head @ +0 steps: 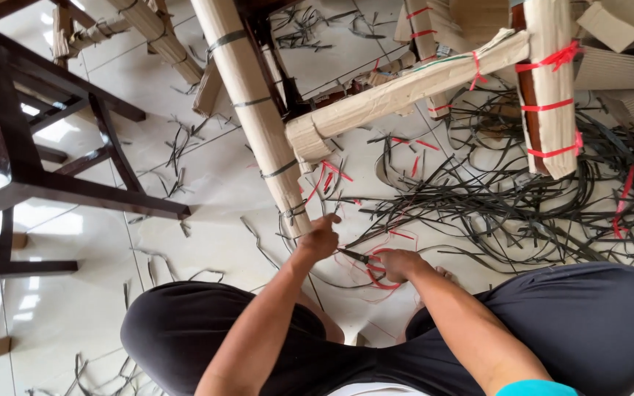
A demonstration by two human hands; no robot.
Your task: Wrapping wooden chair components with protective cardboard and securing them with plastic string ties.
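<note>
Left hand (pixel 320 236) clenched on wrapped leg (pixel 258 117); right hand (pixel 398 264) grasping scissors (pixel 365 258). Cut straps (pixel 493 205) heaped on floor (pixel 75 308). Several bands uncut.

Tan cardboard-wrapped furniture legs (pixel 254 117) (grey and red straps) on floor

A cardboard-wrapped furniture leg (pixel 254 110) slants from the 12 o'clock edge of the view down to the middle, tan and bound by several dark plastic bands. Its lower end meets the left hand (pixel 319 238), which closes around it, thumb pointing toward 12 o'clock. Just beside, toward 3 o'clock, the right hand (pixel 398 264) grips red-handled scissors (pixel 365 262), their dark blades pointing toward 9 o'clock at the left hand, nearly touching it. A second cardboard-wrapped rail (pixel 405 92), tied with red straps, branches off the leg toward 2 o'clock.
</note>
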